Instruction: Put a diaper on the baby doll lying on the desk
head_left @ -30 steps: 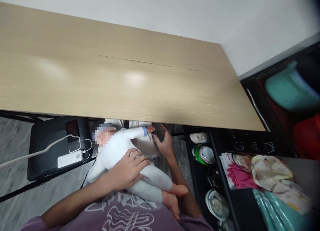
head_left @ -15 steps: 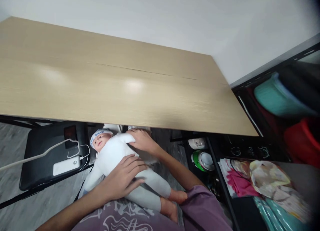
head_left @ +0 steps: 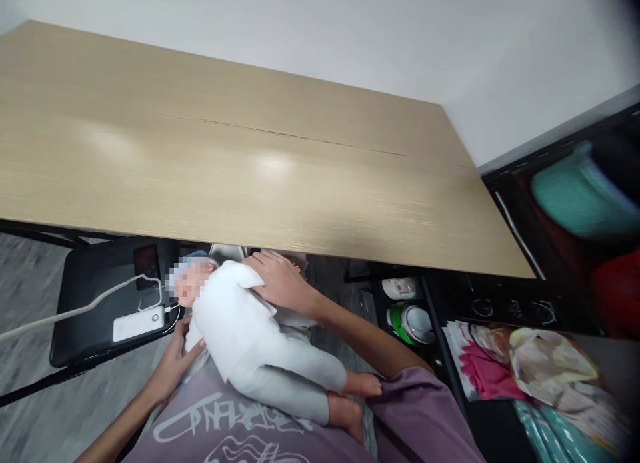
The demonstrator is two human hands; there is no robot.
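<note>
By the table (head_left: 215, 169) | white-clad doll (head_left: 240, 329) | hands (head_left: 280, 283) on its arms

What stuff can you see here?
Doll: one, white, across lap
Table: one, tan, ahead
Seat: one, black, left
Gadgets: two, white and dark, on seat
Cable: at least one, white, over seat
Containers: at least two, white/green, right
Shelving: one unit, black, right
Bundle: one, pink, on shelving
Bag: one, yellowish, beside bundle
Packets: some, teal, below bag
Tub: one, teal, far right
Blurred thing: one, red, below tub
Wall: one, white, behind table
Shirt: one, purple, bottom
Left hand: one, bare, at doll's sleeve
Right hand: one, bare, on doll's shoulder
</note>
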